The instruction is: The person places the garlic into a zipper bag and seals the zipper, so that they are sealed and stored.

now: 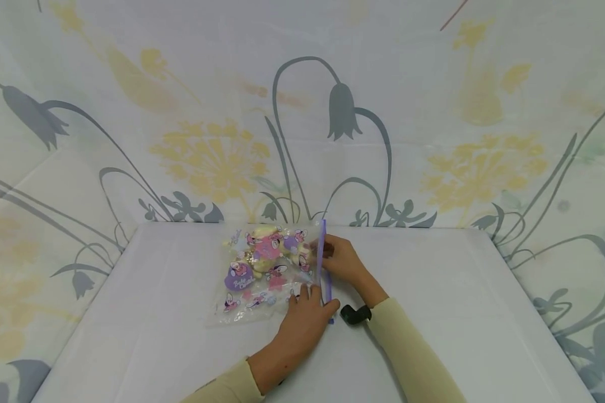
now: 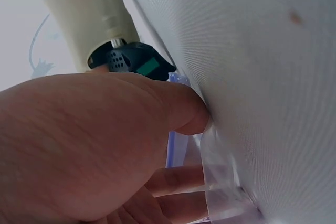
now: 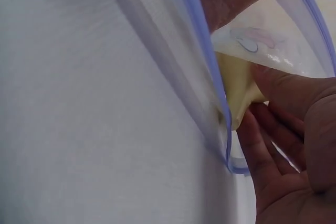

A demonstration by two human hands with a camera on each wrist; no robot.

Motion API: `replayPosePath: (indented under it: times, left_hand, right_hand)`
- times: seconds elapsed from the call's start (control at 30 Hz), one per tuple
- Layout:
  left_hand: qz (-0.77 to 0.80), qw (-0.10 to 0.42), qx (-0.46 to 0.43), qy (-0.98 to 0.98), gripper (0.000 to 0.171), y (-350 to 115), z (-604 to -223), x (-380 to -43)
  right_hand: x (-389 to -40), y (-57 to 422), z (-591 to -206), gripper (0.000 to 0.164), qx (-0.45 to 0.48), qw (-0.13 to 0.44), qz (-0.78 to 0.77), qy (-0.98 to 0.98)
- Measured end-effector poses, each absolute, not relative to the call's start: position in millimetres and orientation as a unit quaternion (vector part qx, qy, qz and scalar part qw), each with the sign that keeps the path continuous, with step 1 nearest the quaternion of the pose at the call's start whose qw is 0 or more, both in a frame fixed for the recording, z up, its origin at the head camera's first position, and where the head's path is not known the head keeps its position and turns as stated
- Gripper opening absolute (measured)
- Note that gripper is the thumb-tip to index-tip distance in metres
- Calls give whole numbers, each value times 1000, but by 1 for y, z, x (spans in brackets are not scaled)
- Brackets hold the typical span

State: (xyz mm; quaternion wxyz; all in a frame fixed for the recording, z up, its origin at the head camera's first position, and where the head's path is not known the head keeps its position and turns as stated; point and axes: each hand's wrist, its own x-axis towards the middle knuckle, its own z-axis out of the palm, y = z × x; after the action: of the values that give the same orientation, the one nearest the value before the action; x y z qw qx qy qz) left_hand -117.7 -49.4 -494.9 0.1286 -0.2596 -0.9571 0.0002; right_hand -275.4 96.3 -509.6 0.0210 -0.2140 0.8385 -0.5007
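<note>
A clear zip bag with purple sealing strips and pink and purple cartoon prints lies on the white table. Several pale yellow items show through its printed plastic. At the near end of the mouth, my left hand holds the bag's edge, with the thumb and fingers on the plastic. The strips stand apart, and my right hand reaches between them. In the right wrist view the right hand pinches a soft-looking pale yellow item just inside the mouth; its exact kind is hidden.
The white table spreads around the bag. Behind and beside it hangs a pale cloth printed with grey and yellow flowers. A dark wrist device is strapped on the right wrist, close to the bag's mouth.
</note>
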Motion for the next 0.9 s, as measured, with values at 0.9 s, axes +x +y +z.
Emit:
replayPosePath:
  times: [0.9]
  left_hand:
    - [16,118,-264,-957,23,-48,-492,-117]
  right_hand:
    - [-283,89,-510,24,-220,8,-421,880]
